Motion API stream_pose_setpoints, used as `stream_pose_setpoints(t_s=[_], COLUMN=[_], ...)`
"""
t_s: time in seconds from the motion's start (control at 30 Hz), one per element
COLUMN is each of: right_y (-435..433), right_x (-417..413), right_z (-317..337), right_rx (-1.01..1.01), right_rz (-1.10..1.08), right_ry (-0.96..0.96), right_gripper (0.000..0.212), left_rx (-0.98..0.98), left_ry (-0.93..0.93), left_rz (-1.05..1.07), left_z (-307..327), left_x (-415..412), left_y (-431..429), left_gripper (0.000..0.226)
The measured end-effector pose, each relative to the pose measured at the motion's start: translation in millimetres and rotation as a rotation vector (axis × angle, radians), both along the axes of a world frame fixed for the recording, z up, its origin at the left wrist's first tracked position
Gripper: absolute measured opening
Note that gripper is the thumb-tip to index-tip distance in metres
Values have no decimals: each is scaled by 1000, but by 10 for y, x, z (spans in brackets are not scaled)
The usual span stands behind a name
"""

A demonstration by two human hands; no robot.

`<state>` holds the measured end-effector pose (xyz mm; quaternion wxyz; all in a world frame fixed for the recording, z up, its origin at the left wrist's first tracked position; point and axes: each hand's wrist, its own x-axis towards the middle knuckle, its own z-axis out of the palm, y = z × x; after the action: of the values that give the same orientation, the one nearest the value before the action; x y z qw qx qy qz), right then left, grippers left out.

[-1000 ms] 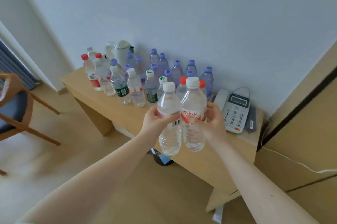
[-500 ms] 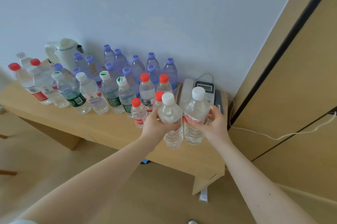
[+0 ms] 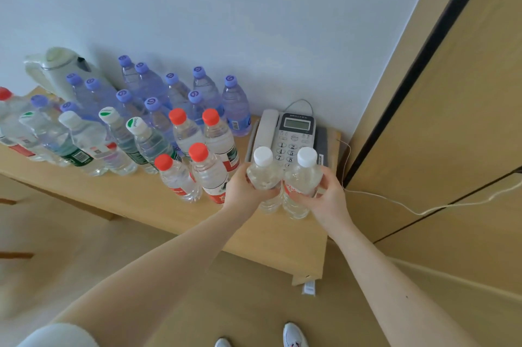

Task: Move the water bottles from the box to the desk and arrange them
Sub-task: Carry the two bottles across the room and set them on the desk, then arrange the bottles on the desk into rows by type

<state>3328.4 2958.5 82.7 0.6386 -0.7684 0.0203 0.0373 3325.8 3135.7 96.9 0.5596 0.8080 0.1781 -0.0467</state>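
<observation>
As the left hand (image 3: 243,191) and right hand (image 3: 329,197) each grip 1 of 2 white-capped bottles (image 3: 264,175) at the table (image 3: 135,199), placing seems underway; next, release both upright.

Cannot see the low keys of the phone (image 3: 293,132) behind the two white-cap bottles (image 3: 262,171), nor the bottle middles under the left hand (image 3: 243,191) and right hand (image 3: 329,197). Cannot read the tiny label print, nor tell if the bottle bottoms touch the desk (image 3: 127,194). Cut off at the left edge, a red-cap bottle (image 3: 11,126); cut off at the bottom, two shoes (image 3: 293,335); blurry and half hidden behind purple-cap bottles (image 3: 236,109), the kettle (image 3: 56,67).
</observation>
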Motion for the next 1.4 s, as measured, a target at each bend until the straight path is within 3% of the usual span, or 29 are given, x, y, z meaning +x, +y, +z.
stream_pose_setpoints(t_s=[0.13, 0.33, 0.77, 1.03, 1.1, 1.23, 1.4], right_y=[-23, -63, -96, -114, -106, 19, 443], right_x=[27, 39, 32, -205, -308, -559, -921], right_z=[-80, -124, -182, -120, -92, -5, 131], right_rx=[-21, -78, -58, -60, -54, -54, -66], right_rz=[35, 73, 132, 70, 57, 42, 94], right_ry=[-13, -23, -6, 69, 97, 148, 198], right_gripper=[61, 59, 69, 85, 82, 55, 55], left_rx=[6, 7, 32, 82, 101, 43, 26], left_ry=[-27, -1, 87, 182, 179, 159, 90], left_rz=[-31, -24, 73, 57, 40, 36, -16], left_z=[-84, -110, -26, 15, 65, 198, 388], left_x=[14, -43, -71, -340, -403, -592, -977], left_y=[49, 67, -107, -183, -160, -53, 306], left_gripper=[66, 60, 80, 84, 79, 61, 45])
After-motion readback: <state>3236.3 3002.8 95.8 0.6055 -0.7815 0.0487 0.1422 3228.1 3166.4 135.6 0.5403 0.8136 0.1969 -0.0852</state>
